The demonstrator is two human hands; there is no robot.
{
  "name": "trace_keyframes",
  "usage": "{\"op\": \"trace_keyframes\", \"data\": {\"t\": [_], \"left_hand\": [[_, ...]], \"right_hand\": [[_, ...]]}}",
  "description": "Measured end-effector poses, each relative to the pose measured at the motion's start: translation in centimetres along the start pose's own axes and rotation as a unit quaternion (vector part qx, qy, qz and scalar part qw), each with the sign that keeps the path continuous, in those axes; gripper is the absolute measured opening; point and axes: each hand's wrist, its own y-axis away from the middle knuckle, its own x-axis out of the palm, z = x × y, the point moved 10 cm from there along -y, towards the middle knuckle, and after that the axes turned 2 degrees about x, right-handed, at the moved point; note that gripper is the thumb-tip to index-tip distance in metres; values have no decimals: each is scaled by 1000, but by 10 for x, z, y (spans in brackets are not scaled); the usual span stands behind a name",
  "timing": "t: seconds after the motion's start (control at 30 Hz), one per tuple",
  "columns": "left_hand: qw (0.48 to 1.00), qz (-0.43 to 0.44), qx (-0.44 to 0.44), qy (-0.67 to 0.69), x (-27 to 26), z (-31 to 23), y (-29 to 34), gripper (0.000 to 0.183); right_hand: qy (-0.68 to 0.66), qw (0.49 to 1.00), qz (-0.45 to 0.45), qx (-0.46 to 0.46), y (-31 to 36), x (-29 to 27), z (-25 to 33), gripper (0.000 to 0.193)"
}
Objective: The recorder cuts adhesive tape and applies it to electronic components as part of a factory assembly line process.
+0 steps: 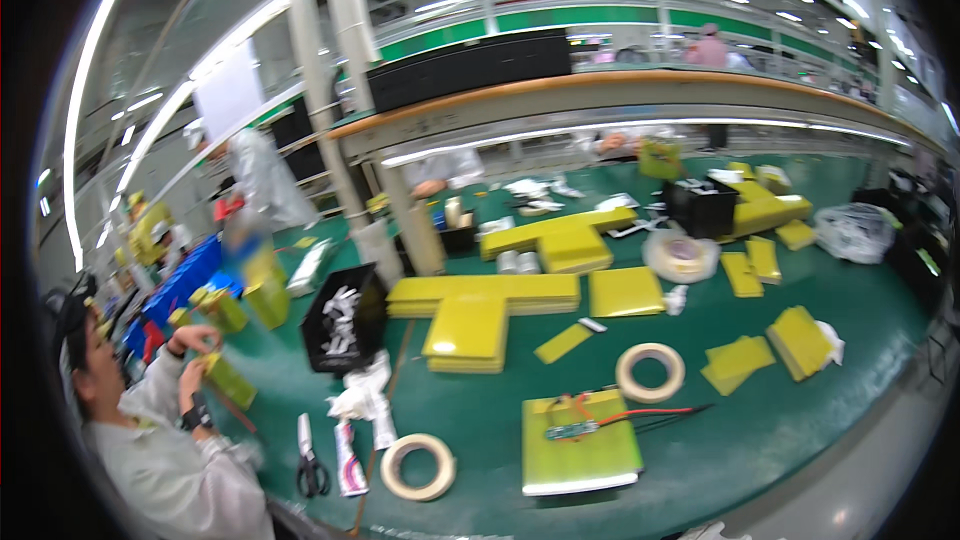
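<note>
Neither my left hand nor my right hand shows in the head view. At the near edge of the green table lies a yellow-wrapped block [583, 458]. On top of it rests a small green circuit board [572, 430], from which red and black wires [655, 412] run to the right. A roll of masking tape [650, 373] lies just behind the block, and another tape roll [418, 467] lies to its left. Further left are black-handled scissors [311, 472] and a white and purple tube [350, 460]. The picture is somewhat blurred.
Flat yellow boards [470, 325] are stacked mid-table beside a black bin [345, 325] of white pieces. Another black bin [698, 208] and a clear plastic bag [853, 233] stand farther right. At left, a co-worker [170, 440] handles a yellow block [230, 382]. A shelf [620, 100] spans the back.
</note>
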Motion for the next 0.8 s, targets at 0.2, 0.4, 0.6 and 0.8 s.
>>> {"op": "trace_keyframes", "data": {"t": [0.2, 0.4, 0.6, 0.8], "left_hand": [[995, 87, -17, 51, 47, -7, -18, 41], [984, 157, -41, 78, 90, -7, -19, 41], [965, 229, -69, 109, 129, 0, -13, 41], [943, 281, -113, 135, 162, 10, 0, 41]], "right_hand": [[-14, 1000, -28, 0, 22, -4, -9, 31], [-15, 999, -23, -20, 48, -1, -14, 32], [13, 995, 11, -98, 69, 17, -7, 33], [-281, 929, -220, -94, 124, -32, 42, 20]]}}
